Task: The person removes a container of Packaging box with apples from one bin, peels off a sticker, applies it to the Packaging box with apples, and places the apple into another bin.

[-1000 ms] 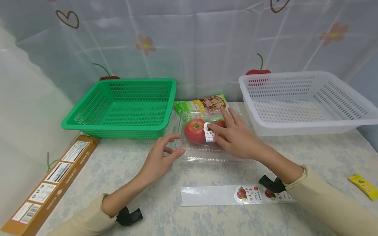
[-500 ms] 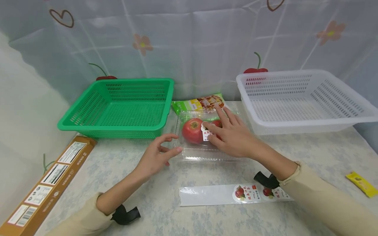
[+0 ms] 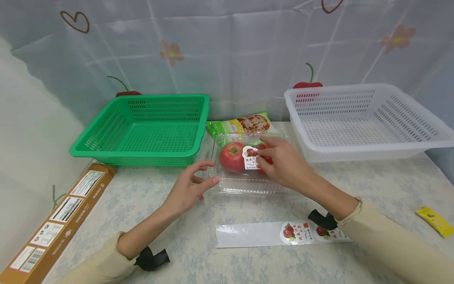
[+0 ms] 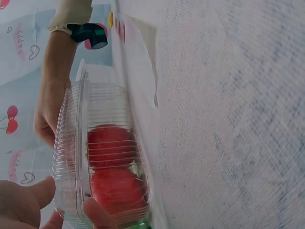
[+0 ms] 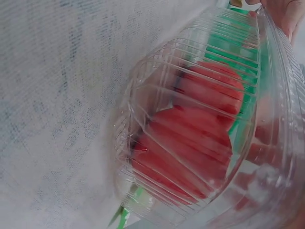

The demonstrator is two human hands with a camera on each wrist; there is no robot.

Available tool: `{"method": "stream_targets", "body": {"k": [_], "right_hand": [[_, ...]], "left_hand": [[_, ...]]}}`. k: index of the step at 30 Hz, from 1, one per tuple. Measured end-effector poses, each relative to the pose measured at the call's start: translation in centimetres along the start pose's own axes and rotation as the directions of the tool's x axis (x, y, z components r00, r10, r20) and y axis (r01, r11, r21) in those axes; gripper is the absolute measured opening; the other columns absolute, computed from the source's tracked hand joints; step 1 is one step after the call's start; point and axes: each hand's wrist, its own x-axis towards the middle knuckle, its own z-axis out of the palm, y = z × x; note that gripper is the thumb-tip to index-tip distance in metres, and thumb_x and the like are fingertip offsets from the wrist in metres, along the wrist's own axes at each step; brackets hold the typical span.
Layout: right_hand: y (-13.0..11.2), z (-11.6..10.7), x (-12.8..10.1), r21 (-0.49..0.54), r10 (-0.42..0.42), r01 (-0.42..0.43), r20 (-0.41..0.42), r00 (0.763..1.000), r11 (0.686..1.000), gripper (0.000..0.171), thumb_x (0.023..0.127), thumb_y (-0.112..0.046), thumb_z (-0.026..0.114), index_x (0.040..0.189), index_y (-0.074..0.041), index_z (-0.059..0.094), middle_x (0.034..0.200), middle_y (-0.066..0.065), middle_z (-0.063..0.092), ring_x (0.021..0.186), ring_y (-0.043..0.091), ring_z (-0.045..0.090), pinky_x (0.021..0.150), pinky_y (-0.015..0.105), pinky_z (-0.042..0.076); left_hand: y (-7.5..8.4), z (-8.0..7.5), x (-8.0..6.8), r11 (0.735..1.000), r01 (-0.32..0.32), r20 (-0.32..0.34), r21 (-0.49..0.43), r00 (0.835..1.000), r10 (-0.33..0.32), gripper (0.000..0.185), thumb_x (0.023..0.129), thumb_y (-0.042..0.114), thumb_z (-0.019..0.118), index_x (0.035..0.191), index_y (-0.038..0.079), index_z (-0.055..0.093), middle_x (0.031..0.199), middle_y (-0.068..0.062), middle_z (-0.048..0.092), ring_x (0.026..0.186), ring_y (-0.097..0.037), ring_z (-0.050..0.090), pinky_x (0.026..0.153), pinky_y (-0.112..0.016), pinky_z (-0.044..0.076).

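Head view: the left hand (image 3: 188, 189), grip wide, is at the left edge of the clear container (image 3: 230, 184); the right hand (image 3: 285, 159), grip narrowed, touches the label (image 3: 250, 161) on top, though whether it pinches cannot be told. Left wrist view: the container encloses two red fruits (image 4: 116, 188). Right wrist view: it stands on the bench (image 5: 52, 95).

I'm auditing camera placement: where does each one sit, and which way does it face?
Head: on the head, facing forward and down at the clear box between the green basket and white basket; left hand, right hand and forearms show.
Left wrist: worn there, looking across the box from its left end; fingers close by, right hand beyond.
Right wrist: worn there, looking from the other end toward the green basket; part of a hand at top right.
Shared by both wrist views: red fruits inside the box.
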Motion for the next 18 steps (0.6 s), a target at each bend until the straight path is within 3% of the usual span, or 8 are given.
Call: {"method": "stream_targets", "body": {"k": [4, 8, 12, 18], "right_hand": [[0.05, -0.09, 0.07, -0.026, 0.002, 0.000, 0.042, 0.999, 1.000, 0.026, 0.092, -0.019, 0.065, 0.110, -0.003, 0.075, 0.140, 0.021, 0.052, 0.129, 0.039, 0.047, 0.105, 0.053, 0.038], [0.45, -0.25, 0.13, -0.091, 0.004, 0.011, 0.155, 0.988, 0.996, 0.037, 0.099, -0.025, 0.056, 0.132, -0.012, 0.065, 0.153, 0.025, 0.033, 0.142, 0.045, 0.023, 0.112, 0.059, 0.022], [0.54, -0.54, 0.34, -0.152, 0.037, 0.007, 0.282, 0.959, 0.988, 0.045, 0.105, -0.033, 0.042, 0.148, -0.022, 0.047, 0.161, 0.024, 0.011, 0.146, 0.047, 0.002, 0.112, 0.066, 0.009], [0.20, -0.59, 0.87, -0.190, 0.091, -0.022, 0.359, 0.929, 0.981, 0.048, 0.106, -0.039, 0.036, 0.153, -0.030, 0.038, 0.163, 0.020, 0.001, 0.145, 0.048, -0.004, 0.111, 0.067, 0.006]], "left_hand": [[0.00, 0.04, -0.02, 1.000, -0.002, 0.000, 0.000, 1.000, 0.002, 0.042, 0.092, 0.023, 0.072, 0.131, 0.013, 0.059, 0.137, -0.018, 0.047, 0.089, -0.036, 0.062, 0.058, -0.038, 0.053], [-0.01, 0.06, -0.04, 1.000, 0.000, 0.000, -0.003, 1.000, 0.000, 0.042, 0.093, 0.024, 0.072, 0.131, 0.013, 0.059, 0.138, -0.017, 0.046, 0.089, -0.037, 0.061, 0.059, -0.037, 0.053], [-0.04, -0.03, -0.10, 1.000, 0.007, -0.003, -0.002, 1.000, -0.007, 0.042, 0.093, 0.024, 0.072, 0.131, 0.014, 0.059, 0.137, -0.016, 0.046, 0.090, -0.036, 0.061, 0.060, -0.037, 0.053], [-0.27, -0.10, -0.10, 1.000, 0.001, -0.002, -0.001, 1.000, -0.001, 0.043, 0.093, 0.026, 0.071, 0.132, 0.013, 0.058, 0.137, -0.016, 0.045, 0.090, -0.034, 0.060, 0.061, -0.038, 0.053]]}}
